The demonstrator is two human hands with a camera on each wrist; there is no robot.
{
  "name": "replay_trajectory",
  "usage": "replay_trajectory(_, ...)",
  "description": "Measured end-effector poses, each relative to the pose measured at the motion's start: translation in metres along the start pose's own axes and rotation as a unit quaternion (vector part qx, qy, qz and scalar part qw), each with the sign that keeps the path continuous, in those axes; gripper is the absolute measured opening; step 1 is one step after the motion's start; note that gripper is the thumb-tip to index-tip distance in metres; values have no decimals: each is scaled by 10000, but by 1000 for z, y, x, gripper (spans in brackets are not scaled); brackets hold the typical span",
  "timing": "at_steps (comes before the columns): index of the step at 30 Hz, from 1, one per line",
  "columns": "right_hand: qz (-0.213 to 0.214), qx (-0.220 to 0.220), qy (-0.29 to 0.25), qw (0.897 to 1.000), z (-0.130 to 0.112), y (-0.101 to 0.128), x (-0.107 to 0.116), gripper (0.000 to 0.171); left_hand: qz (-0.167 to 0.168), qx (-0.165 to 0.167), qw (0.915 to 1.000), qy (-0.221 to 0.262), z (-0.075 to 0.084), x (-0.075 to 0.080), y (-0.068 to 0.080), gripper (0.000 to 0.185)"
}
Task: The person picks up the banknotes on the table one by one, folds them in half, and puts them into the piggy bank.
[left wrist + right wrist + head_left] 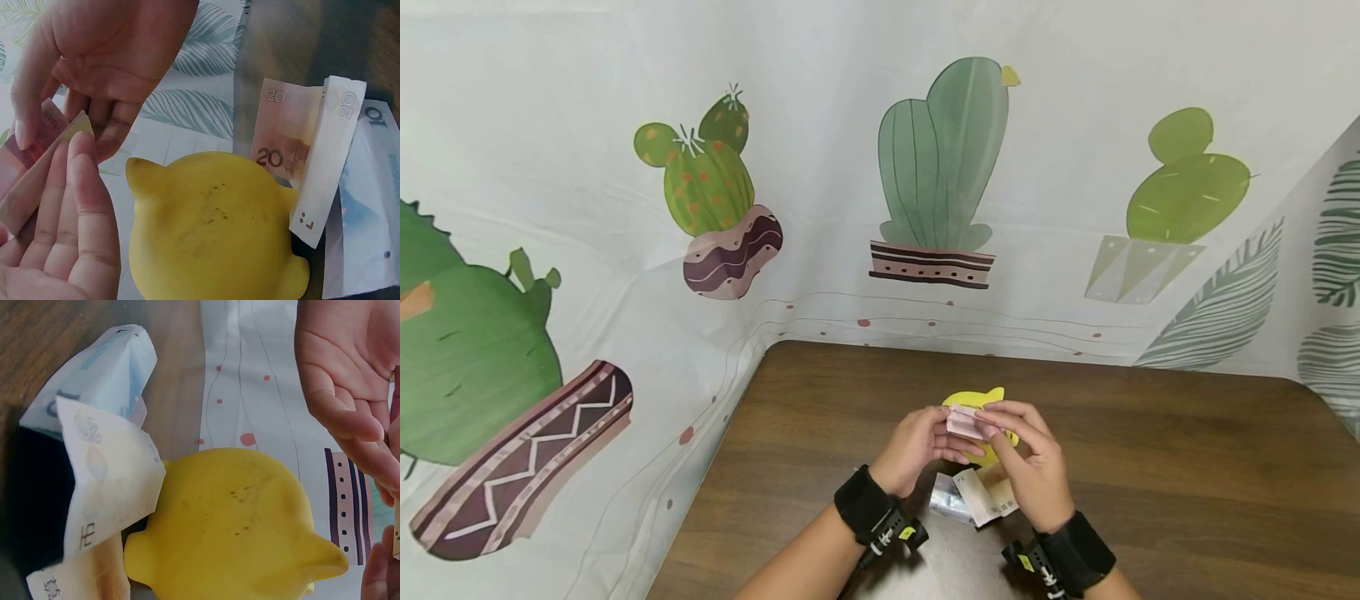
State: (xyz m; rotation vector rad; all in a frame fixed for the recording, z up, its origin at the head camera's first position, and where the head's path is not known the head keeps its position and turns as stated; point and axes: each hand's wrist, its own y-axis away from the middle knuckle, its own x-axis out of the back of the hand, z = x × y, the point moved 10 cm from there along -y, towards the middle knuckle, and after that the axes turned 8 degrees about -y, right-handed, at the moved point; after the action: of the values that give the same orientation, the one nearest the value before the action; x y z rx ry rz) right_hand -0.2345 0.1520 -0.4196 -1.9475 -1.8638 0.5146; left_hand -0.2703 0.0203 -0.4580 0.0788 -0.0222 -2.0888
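Note:
Both hands hold a folded pink banknote (966,422) just above a yellow piggy bank (973,399) on the brown table (1150,467). My left hand (950,439) grips the note's left end from below. My right hand (992,417) pinches its right end from above. In the left wrist view the note (28,178) lies along my left fingers (78,187), with the right hand (106,69) over it and the piggy bank (212,231) beneath. The right wrist view shows the piggy bank (231,519) and the left hand's palm (350,375).
Loose banknotes (977,496) lie on the table beneath my wrists: a folded 20 note (284,140), a folded pale note (328,156) and a blue 10 note (369,212). A cactus-print cloth (880,208) walls the table's back and sides.

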Motion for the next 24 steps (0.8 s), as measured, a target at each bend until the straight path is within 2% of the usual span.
replay_trajectory(4, -60, 131, 105, 9998, -1, 0, -1, 25, -67, -48, 9999, -78, 5, 0, 1, 62)
replay_trajectory(11, -222, 368, 452, 9981, 0, 2, -4, 28, -18, -134, 9999, -6, 8, 2, 2, 38)
replay_trajectory(16, -473, 377, 578, 9965, 1, 3, -9, 32, 204, -148, 9997, -35, 7, 7, 2, 34)
replay_trajectory(20, -605, 399, 504, 9961, -2, 3, -11, 41, 285, -262, 9992, -104, 8, 10, 2, 32)
replay_trajectory(24, -522, 373, 292, 9975, -5, 0, -10, 54, 328, -304, 9989, -154, 10, 12, 3, 31)
